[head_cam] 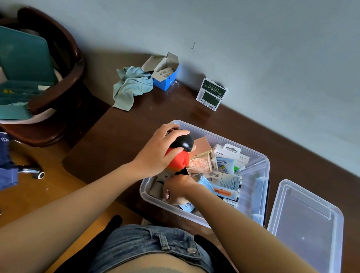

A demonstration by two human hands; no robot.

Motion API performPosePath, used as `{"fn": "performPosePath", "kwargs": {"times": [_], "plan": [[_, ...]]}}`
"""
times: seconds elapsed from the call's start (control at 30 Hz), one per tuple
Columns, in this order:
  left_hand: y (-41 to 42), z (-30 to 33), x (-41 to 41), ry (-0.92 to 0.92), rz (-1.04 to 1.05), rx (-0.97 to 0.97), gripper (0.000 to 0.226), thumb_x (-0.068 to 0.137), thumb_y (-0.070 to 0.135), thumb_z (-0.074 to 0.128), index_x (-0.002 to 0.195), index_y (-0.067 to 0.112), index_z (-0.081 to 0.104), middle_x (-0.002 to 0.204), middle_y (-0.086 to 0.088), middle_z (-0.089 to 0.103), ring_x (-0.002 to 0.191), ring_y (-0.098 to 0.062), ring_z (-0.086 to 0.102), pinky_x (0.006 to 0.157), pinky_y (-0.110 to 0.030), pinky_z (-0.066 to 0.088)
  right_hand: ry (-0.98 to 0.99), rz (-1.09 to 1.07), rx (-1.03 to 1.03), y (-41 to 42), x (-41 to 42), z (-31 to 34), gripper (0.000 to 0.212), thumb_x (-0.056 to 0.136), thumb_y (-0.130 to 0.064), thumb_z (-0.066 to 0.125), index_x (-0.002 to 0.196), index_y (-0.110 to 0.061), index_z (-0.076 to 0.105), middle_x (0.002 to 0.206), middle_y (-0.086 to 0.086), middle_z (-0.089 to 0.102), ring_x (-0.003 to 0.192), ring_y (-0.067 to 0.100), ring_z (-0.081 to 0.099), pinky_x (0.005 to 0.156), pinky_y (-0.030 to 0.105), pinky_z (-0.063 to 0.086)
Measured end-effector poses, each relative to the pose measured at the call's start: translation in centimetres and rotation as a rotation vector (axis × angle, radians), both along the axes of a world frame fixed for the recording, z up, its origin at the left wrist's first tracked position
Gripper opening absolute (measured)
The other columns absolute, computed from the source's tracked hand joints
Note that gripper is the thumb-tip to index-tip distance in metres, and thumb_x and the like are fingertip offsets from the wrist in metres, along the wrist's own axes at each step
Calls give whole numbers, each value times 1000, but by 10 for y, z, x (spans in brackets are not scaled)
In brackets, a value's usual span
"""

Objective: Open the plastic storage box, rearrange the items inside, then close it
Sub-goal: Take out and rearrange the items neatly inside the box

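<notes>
A clear plastic storage box stands open on the dark wooden table, packed with several small packets and cartons. Its clear lid lies flat on the table to the right. My left hand grips a toy figure with a black head and red shirt, held over the box's left end. My right hand reaches down inside the box's near left corner, fingers curled among the items; what it holds is hidden. A copper-coloured box and blue packets lie beside the figure.
A green and white carton stands by the wall. Further left are an open blue box and a crumpled grey-green cloth. A dark wooden chair holding a teal case stands left of the table.
</notes>
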State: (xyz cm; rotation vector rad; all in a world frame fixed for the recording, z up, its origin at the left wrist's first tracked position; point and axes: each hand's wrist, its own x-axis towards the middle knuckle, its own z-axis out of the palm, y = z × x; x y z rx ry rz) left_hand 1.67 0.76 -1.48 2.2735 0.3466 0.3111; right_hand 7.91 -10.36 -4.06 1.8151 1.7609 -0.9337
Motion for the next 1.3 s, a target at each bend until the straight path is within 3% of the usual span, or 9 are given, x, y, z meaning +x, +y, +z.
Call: {"fn": "performPosePath", "kwargs": {"times": [0.2, 0.4, 0.57, 0.7, 0.87, 0.93, 1.13, 1.2, 1.3], "plan": [[-1, -2, -4, 25, -16, 96, 43, 96, 24, 53, 138, 23, 45, 144, -4, 35, 132, -20, 35, 109, -29, 28, 137, -132, 151, -7, -2, 7, 20, 87, -21, 62, 106, -25, 66, 97, -5, 62, 81, 15, 48, 54, 21, 31], [1, 5, -8, -17, -64, -30, 43, 83, 20, 59, 125, 22, 51, 138, -2, 36, 131, -19, 36, 107, -31, 32, 499, -582, 334, -36, 2, 30, 6, 87, -21, 63, 91, -23, 60, 88, -9, 68, 83, 7, 64, 77, 28, 52], [-5, 11, 2, -95, -76, -9, 24, 81, 20, 63, 104, 15, 55, 112, 3, 45, 108, -16, 49, 94, -37, 44, 538, -779, 429, -85, 26, 49, 17, 91, -26, 59, 108, -22, 57, 100, -15, 63, 92, -2, 61, 82, 17, 51], [-10, 12, 9, -100, -109, 61, 22, 80, 17, 70, 97, 14, 57, 98, 3, 55, 91, -13, 55, 77, -37, 49, 425, -935, 433, -122, 53, 56, 15, 91, -29, 60, 105, -24, 58, 104, -10, 62, 96, 9, 61, 88, 32, 53], [-13, 15, 13, -32, -163, 155, 33, 85, 23, 66, 115, 19, 54, 96, 8, 57, 82, -11, 59, 60, -31, 51, 133, -912, 287, -153, 73, 51, 24, 88, -34, 63, 111, -26, 60, 111, -5, 67, 86, 10, 63, 82, 28, 55], [-19, 18, 16, -43, -190, 219, 35, 85, 18, 66, 118, 15, 55, 98, 4, 58, 84, -15, 60, 60, -25, 48, 25, -850, 230, -158, 74, 49, 29, 85, -38, 66, 111, -26, 64, 108, -6, 69, 84, 10, 64, 82, 29, 56], [-55, 33, 31, -182, -406, 243, 14, 85, 4, 62, 98, 8, 67, 92, -4, 65, 82, -19, 61, 71, -35, 50, -220, -567, 141, -148, 68, 37, 29, 86, -30, 63, 114, -37, 63, 99, -2, 69, 84, 18, 64, 69, 26, 53], [-70, 32, 35, -54, -543, 186, 14, 90, 10, 57, 98, 13, 68, 94, 1, 69, 80, -15, 63, 75, -35, 51, -286, -533, 83, -145, 68, 33, 25, 85, -29, 64, 109, -26, 67, 98, 2, 69, 86, 21, 64, 64, 26, 45], [-89, 22, 40, 337, -766, 158, 24, 97, 23, 47, 112, 20, 66, 108, 3, 67, 93, -13, 62, 86, -33, 47, -305, -504, 34, -142, 67, 29, 29, 85, -25, 65, 113, -26, 65, 97, 3, 68, 89, 23, 64, 66, 27, 44]]}}
